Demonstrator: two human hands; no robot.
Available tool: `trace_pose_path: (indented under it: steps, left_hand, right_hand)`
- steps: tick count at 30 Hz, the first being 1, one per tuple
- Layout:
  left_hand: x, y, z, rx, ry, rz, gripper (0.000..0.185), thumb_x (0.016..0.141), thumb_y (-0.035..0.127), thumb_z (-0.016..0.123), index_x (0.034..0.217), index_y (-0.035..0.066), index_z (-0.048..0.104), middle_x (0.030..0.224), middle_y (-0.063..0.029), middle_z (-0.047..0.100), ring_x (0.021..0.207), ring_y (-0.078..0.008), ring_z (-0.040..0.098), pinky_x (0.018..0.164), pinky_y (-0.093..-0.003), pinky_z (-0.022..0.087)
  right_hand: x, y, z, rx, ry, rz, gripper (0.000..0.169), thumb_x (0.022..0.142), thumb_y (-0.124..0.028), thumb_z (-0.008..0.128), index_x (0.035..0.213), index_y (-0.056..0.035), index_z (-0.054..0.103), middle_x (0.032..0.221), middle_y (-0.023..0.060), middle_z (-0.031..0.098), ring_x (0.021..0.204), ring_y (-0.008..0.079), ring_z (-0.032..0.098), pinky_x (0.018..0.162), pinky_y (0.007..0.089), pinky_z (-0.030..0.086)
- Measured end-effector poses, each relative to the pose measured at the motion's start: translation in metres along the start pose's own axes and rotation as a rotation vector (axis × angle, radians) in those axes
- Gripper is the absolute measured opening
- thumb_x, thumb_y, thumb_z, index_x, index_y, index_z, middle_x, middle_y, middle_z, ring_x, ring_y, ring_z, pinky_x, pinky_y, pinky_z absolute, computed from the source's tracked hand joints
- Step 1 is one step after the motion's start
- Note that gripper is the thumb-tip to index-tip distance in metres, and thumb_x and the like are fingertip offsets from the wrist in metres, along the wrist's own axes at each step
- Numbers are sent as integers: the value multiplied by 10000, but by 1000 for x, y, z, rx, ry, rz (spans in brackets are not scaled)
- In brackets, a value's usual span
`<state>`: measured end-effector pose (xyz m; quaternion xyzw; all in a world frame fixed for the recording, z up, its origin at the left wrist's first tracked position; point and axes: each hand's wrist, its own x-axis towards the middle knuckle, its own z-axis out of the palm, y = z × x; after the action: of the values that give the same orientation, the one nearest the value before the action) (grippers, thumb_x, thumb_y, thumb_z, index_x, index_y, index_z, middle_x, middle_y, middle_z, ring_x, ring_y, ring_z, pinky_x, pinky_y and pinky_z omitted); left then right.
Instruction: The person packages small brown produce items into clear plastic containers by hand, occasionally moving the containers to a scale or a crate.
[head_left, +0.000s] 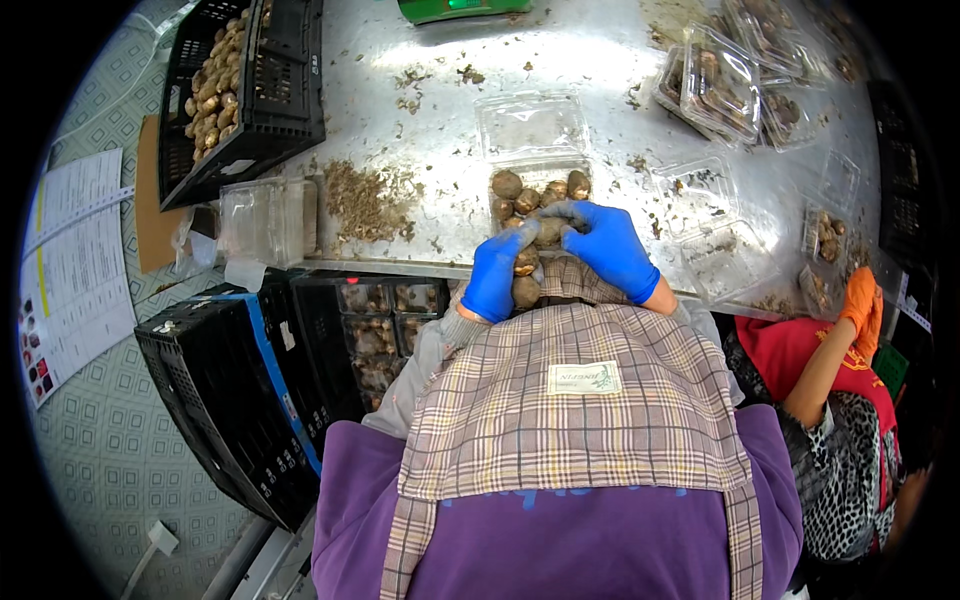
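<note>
An open clear plastic clamshell box (534, 133) lies before me at the table's front edge, its lid folded back. Several small brown taro corms (527, 199) sit in its tray. My left hand (495, 271), in a blue glove with dirty fingertips, holds corms (526, 291) against its palm side, close to my plaid apron. With bent fingers, my right hand (616, 241), also blue-gloved, grips another corm (551, 232) over the near side of the tray. The fingertips of both hands nearly meet there, and they hide part of the box.
A black crate (289, 82) of corms stands at left, above stacked empty clamshells (259, 221). Dirt crumbs (367, 202) litter the metal table. Filled boxes (720, 82) are piled far right. Beside me at right, a co-worker's orange-gloved hands (861, 304) show. Black crates (225, 405) stand low left.
</note>
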<state>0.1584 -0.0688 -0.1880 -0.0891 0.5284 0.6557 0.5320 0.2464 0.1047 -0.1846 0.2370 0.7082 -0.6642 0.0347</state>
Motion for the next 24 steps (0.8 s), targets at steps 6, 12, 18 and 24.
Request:
trace_pose_path:
  steps: [6, 12, 18, 24]
  left_hand:
    - [4, -2, -3, -131, 13, -74, 311, 1034, 330, 515, 1099, 55, 645, 815, -13, 619, 691, -100, 565, 651, -245, 479]
    - [13, -12, -19, -362, -85, -128, 336, 1037, 350, 512, 1174, 67, 629, 938, -23, 665, 781, -101, 604, 686, -237, 514]
    - [23, 13, 7, -388, -26, 86, 370, 1043, 338, 490, 1226, 43, 618, 923, -57, 680, 750, -139, 630, 632, -255, 544]
    - [28, 33, 39, -16, 2, 423, 381, 1019, 256, 548, 1265, -31, 596, 1136, -109, 659, 1009, -173, 651, 864, -275, 540]
  right_hand:
    - [-2, 1, -17, 258, 45, 43, 314, 923, -62, 561, 1204, 13, 681, 1086, 74, 729, 878, 113, 651, 831, 256, 528]
    - [-5, 33, -37, 193, 103, 80, 310, 1007, -238, 547, 1197, -46, 697, 1025, 36, 719, 789, 83, 614, 712, 233, 465]
    - [-10, 16, -17, 558, -149, 171, 837, 972, -667, 427, 1524, -43, 341, 1526, 177, 410, 1301, 317, 505, 1061, 431, 432]
    - [10, 0, 9, 932, -288, 235, 695, 995, -507, 536, 1476, -26, 393, 1403, 116, 519, 1223, 213, 551, 1033, 425, 460]
